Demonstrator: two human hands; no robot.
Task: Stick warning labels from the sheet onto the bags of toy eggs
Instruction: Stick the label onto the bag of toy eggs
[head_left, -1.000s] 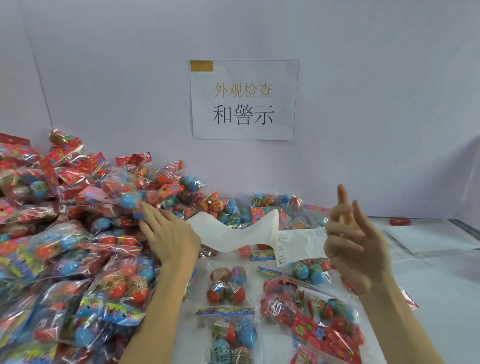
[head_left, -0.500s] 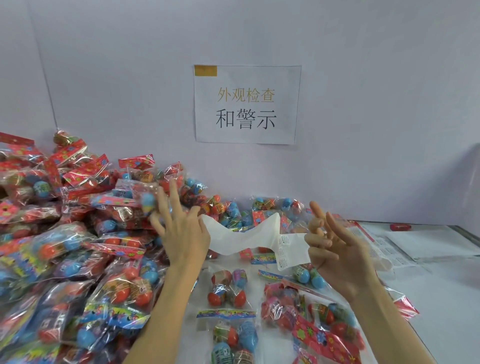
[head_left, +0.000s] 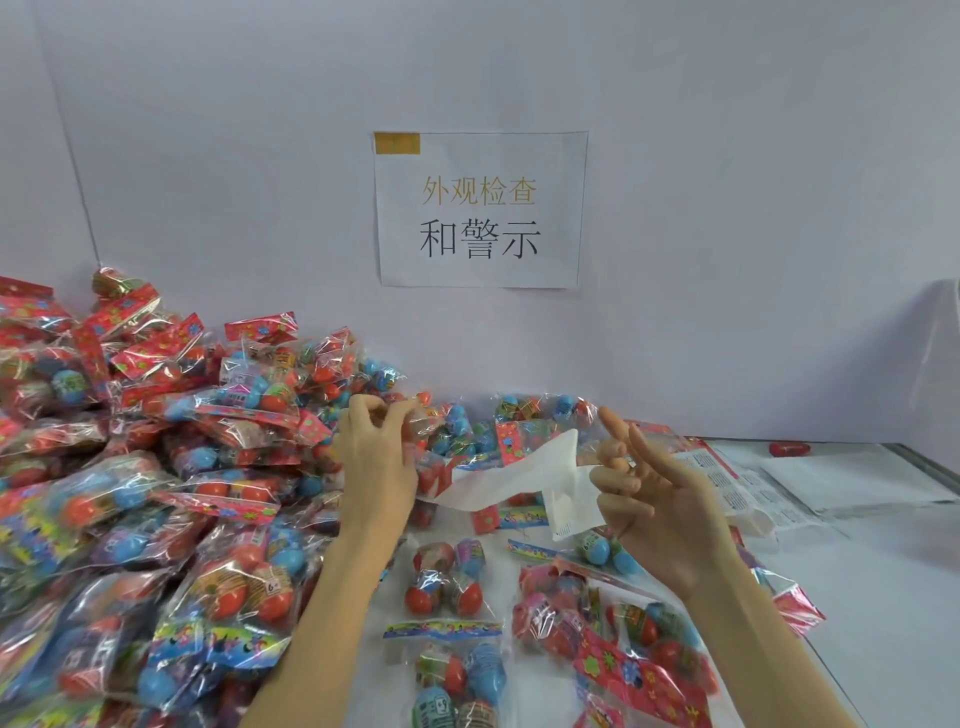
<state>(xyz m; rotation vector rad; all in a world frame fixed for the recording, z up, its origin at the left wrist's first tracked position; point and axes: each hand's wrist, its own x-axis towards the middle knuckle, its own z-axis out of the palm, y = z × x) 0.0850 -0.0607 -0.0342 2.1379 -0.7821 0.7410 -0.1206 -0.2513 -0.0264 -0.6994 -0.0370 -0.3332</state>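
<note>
Roughly at mid-frame, the left hand (head_left: 376, 457) reaches into the edge of the pile of bags of toy eggs (head_left: 156, 467) that fills the left half of the frame; its fingers (head_left: 400, 410) are curled and pinch the clear plastic of a bag (head_left: 426, 421) at the pile's right edge. Right of centre, the right hand (head_left: 660, 499) is raised palm-up with its fingers (head_left: 615, 431) loosely spread and partly bent; whether they pinch anything cannot be told, though a small white piece sits among the fingertips. A white label sheet (head_left: 519, 478) curls between the two hands, its right end touching the right hand and folding downward with small print on it. More bags of toy eggs lie apart on the white surface (head_left: 883, 597) below and between the forearms, one bag with red eggs (head_left: 444, 577) in the lower centre and several with red flowered headers toward the lower right. Flat printed sheets (head_left: 748, 483) lie on the surface just right of the right hand. On the pale wall (head_left: 727, 208) in the upper centre hangs a white paper sign (head_left: 480, 208) with Chinese characters and a yellow patch at its upper left corner. A small red thing (head_left: 788, 448) lies at the far right by the wall.
</note>
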